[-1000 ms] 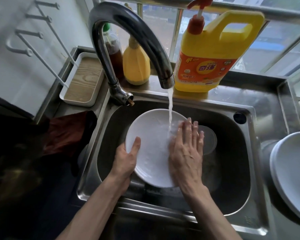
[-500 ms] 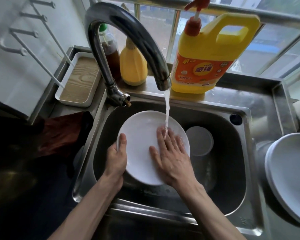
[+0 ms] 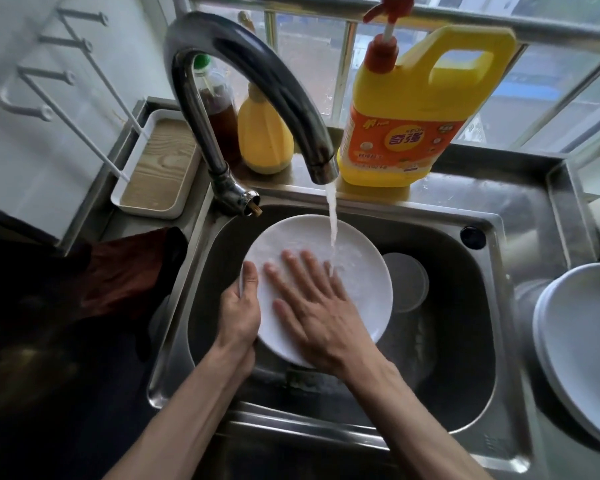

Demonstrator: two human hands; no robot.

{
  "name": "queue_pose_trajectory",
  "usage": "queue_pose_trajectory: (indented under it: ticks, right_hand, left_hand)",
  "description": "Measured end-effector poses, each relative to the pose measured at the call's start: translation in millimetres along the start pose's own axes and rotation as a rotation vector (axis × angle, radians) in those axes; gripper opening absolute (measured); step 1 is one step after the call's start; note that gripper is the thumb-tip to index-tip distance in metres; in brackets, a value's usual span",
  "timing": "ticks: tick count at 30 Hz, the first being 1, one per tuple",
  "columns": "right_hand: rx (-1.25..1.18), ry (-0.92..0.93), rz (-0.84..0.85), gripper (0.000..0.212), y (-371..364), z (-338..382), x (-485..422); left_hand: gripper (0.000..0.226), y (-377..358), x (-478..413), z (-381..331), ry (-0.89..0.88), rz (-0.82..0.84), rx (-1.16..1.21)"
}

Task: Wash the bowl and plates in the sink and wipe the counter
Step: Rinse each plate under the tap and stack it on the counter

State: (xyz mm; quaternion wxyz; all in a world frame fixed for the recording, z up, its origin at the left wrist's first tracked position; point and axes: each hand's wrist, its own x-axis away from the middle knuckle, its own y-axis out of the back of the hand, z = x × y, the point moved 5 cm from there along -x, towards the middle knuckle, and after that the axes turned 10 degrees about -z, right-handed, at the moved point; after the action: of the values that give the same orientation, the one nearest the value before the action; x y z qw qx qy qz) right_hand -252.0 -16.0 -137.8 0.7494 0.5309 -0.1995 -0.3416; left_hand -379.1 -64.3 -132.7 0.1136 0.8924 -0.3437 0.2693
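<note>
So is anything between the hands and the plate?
Nothing visible. The left hand grips the rim of the plate, and the right hand lies flat on its face, with only water running over it.

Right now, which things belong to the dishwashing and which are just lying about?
Job: white plate, left hand gripping its rim, right hand flat on it, faucet, sink, bowl, stacked plates, red cloth.
Idle: detergent jug, yellow squeeze bottle, brown-liquid bottle, tray, wall rack.

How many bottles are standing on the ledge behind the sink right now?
3. A brown-liquid bottle behind the faucet neck, a small yellow bottle beside it, a large yellow detergent jug at right. The faucet could hide another.
</note>
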Motion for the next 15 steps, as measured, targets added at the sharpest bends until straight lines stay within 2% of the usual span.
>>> queue_pose_trajectory:
  ticks: [2,4,8,10,11,15]
  right_hand:
    - [0.027,-0.190,0.038,0.063,1.5,-22.8,7.2]
    - [0.037,-0.252,0.018,0.065,3.2,-29.9,12.2]
    - [-0.035,-0.406,-0.235,0.069,7.1,-26.1,-5.2]
    - [-0.063,-0.466,-0.290,0.073,9.5,-25.0,-16.9]
    - [-0.062,-0.421,-0.259,0.072,9.0,-20.2,-19.5]
    - [-0.058,-0.003,-0.059,0.062,8.5,8.3,-6.8]
  left_hand:
    - [0.041,2.7,3.3,5.7,0.027,0.004,-0.012]
    - [0.042,5.0,3.8,8.8,0.031,0.013,-0.043]
    - [0.053,-5.8,8.6,2.1,-0.003,0.067,-0.091]
    - [0.055,-10.2,10.1,-1.4,-0.018,0.080,-0.097]
    - [0.056,-11.2,10.7,-3.2,-0.017,0.091,-0.099]
    - [0.058,-12.7,10.6,-5.4,-0.031,0.140,-0.136]
